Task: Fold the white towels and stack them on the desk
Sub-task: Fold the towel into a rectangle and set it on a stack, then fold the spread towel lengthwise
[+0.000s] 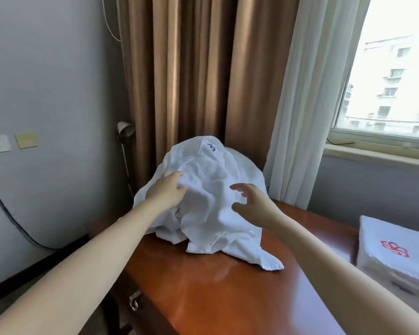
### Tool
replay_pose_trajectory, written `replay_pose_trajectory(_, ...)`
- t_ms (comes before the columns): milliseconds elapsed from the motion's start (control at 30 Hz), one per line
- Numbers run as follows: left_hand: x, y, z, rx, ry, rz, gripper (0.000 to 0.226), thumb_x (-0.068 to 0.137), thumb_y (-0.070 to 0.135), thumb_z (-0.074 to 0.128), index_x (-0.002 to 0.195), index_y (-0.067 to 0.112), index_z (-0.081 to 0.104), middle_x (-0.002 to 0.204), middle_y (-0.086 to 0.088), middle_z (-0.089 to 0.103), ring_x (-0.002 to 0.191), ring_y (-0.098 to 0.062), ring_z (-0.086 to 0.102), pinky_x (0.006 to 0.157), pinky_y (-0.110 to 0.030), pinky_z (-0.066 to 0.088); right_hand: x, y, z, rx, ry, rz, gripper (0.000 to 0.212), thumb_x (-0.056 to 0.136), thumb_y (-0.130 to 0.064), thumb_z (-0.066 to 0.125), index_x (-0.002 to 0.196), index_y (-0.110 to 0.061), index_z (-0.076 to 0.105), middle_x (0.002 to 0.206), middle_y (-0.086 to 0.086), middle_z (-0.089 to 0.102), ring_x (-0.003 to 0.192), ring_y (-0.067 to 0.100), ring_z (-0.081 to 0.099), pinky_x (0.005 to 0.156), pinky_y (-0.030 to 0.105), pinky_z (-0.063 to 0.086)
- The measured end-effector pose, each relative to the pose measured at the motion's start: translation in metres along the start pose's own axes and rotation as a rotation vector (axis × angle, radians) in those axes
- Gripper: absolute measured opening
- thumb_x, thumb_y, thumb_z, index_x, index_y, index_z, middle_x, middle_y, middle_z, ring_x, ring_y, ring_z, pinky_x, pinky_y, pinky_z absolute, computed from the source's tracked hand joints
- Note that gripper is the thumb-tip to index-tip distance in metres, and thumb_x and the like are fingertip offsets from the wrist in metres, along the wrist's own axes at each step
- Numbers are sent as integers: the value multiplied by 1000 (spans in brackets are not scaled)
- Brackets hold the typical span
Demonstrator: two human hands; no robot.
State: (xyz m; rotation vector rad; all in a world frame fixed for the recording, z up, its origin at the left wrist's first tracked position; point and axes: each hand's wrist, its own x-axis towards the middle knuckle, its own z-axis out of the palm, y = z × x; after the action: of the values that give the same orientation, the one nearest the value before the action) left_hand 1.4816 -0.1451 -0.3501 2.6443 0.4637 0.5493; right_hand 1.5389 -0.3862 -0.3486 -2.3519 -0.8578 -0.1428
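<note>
Lamp (125,129), curtains (191,81) behind towel heap (215,209); white bundle (394,238) (red emblem) rightward

The crumpled white cloth towel heap (211,204) looks soft, matt and deeply creased where the left hand (166,192) grips it. Below the fingers of the right hand (254,201), the reddish-brown wooden desk (203,288) is smooth, glossy varnish. Beyond the fingertips, long brown fabric curtains (184,81) carry a faint sheen

A brown curtain (191,81) hangs beside a sheer curtain (307,105) and window (392,81).
</note>
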Motion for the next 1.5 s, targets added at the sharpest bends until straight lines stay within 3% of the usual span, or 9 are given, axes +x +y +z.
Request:
replay_pose_trajectory(233,38,-2,17,96,152,-54,26,97,17,42,120,15,52,125,-11,58,101,-29,55,68,-35,39,34,13,32,58,-18,-46,58,91,-20,61,145,-26,42,153,-7,37,138,10,36,100,18,28)
replay_pose_trajectory(333,47,1,26,114,172,-159,31,99,18,43,129,12,47,124,-12,56,98,-30,58,70,-35,40,37,21,42,72,-40,-30,59,89,-20,60,145,-27,42,152,-8,38,137,9,36,97,17,27)
replay_pose_trajectory(533,53,-8,28,168,226,-190,30,89,5,44,64,19,50,72,-4,50,60,-20,43,50,-30,31,37,29,40,117,-57,8,61,87,-21,63,145,-27,45,150,-8,44,137,9,40,101,17,28)
replay_pose_trajectory(600,49,-9,27,148,201,-194,15,96,23,52,89,21,65,101,-6,58,88,-25,57,63,-34,43,34,29,37,127,-93,28,65,86,-22,64,147,-28,43,151,-9,43,137,9,40,104,19,30)
replay_pose_trajectory(667,45,-8,27,127,140,-222,36,94,44,57,119,17,61,127,-8,51,114,-29,53,79,-39,47,29,29,34,130,-132,39,68,85,-23,65,148,-29,41,151,-9,43,137,9,40,102,19,31)
replay_pose_trajectory(867,38,-9,24,222,203,-202,26,91,4,46,72,15,60,99,-11,64,73,-26,56,52,-30,36,17,23,29,130,-160,39,68,87,-24,65,150,-29,38,152,-7,42,141,10,36,105,21,30)
replay_pose_trajectory(1133,15,29,20,-477,333,129,11,104,20,40,106,11,47,90,8,51,78,-7,50,67,-25,41,12,12,14,184,23,-25,76,90,-21,63,155,-28,23,157,-5,32,140,15,38,109,32,37)
replay_pose_trajectory(1300,-15,71,1,-682,141,371,8,103,17,47,103,20,54,93,9,59,83,-5,57,72,-11,47,7,-3,-3,287,209,-147,77,96,-15,57,155,-38,14,153,-15,24,123,9,46,93,25,46)
replay_pose_trajectory(1500,-55,93,-27,-815,-128,527,16,96,3,56,101,11,68,95,5,70,90,-1,65,84,-17,51,-2,-16,-19,244,252,-297,67,91,-7,65,147,-35,40,143,-16,31,109,9,54,85,13,48)
